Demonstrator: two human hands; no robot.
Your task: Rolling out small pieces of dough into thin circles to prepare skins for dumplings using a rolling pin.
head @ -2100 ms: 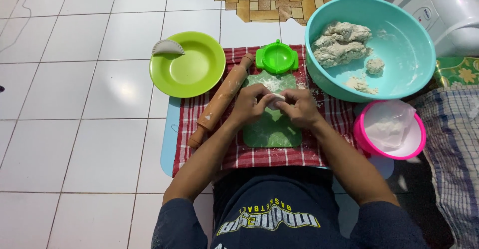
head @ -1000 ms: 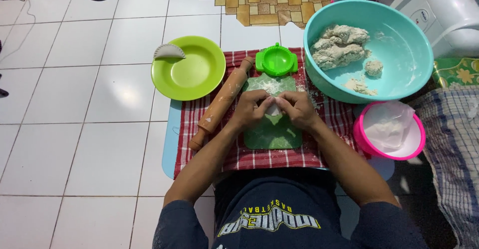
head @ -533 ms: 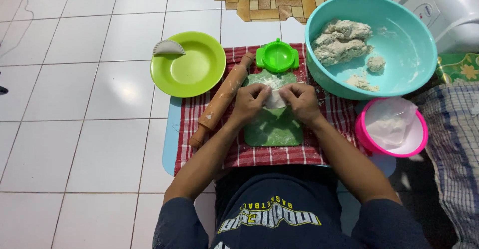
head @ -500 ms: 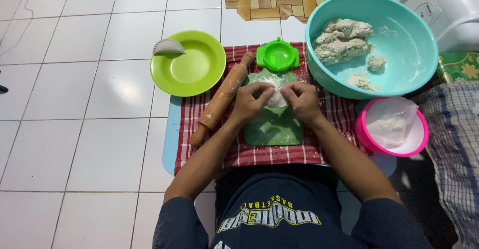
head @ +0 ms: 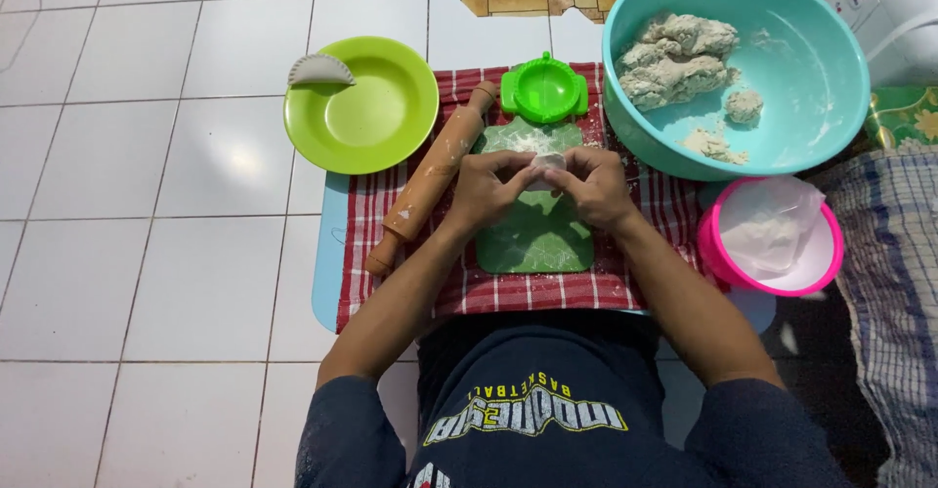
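Observation:
My left hand (head: 486, 188) and my right hand (head: 593, 184) meet over a green cutting board (head: 537, 239), both pinching a small pale piece of dough (head: 545, 166) between their fingertips. The board is dusted with flour and lies on a red checked cloth (head: 489, 288). A green round dumpling press (head: 544, 90) sits just beyond the board. A wooden rolling pin (head: 430, 177) lies diagonally to the left of my left hand.
A lime green plate (head: 376, 117) holds one folded dumpling (head: 320, 70) at its far left rim. A teal bowl (head: 826, 78) with lumps of dough (head: 674, 58) stands at the right. A pink bowl (head: 777, 239) holds a white plastic bag. White floor tiles spread to the left.
Both hands have stayed over the board, working the dough piece between their fingers. The view has shifted slightly; nothing else moved.

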